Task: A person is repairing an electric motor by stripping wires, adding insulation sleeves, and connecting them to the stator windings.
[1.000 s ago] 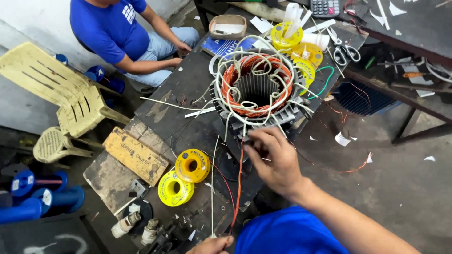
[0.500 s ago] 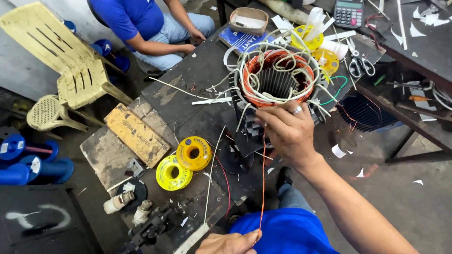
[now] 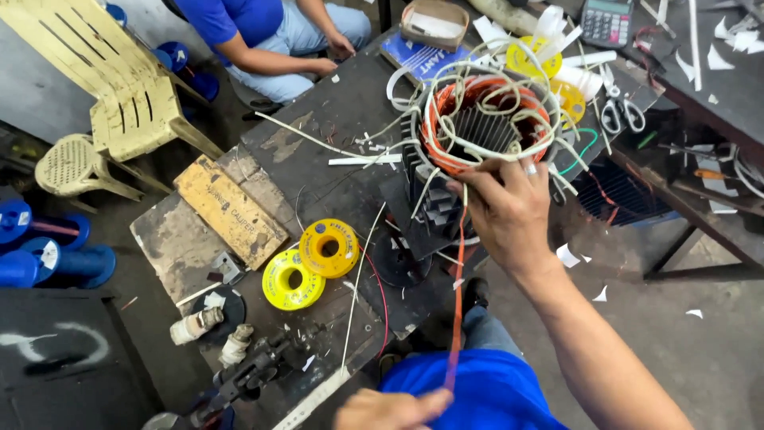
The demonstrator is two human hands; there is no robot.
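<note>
My right hand [image 3: 509, 211] pinches the orange lead [image 3: 458, 295] where it leaves the motor stator [image 3: 485, 127], which sits near the workbench's [image 3: 318, 171] right edge. My left hand [image 3: 390, 410], at its near edge, is clamped on the lead's lower end. I'd keep the lead taut and straight, clear of the white sleeving [image 3: 358, 159] ends.

The motor stator [image 3: 485, 131] sits at the table's [image 3: 318, 171] right edge; two tape rolls [image 3: 310, 263] lie near its front edge, scissors [image 3: 621, 115] right.
</note>
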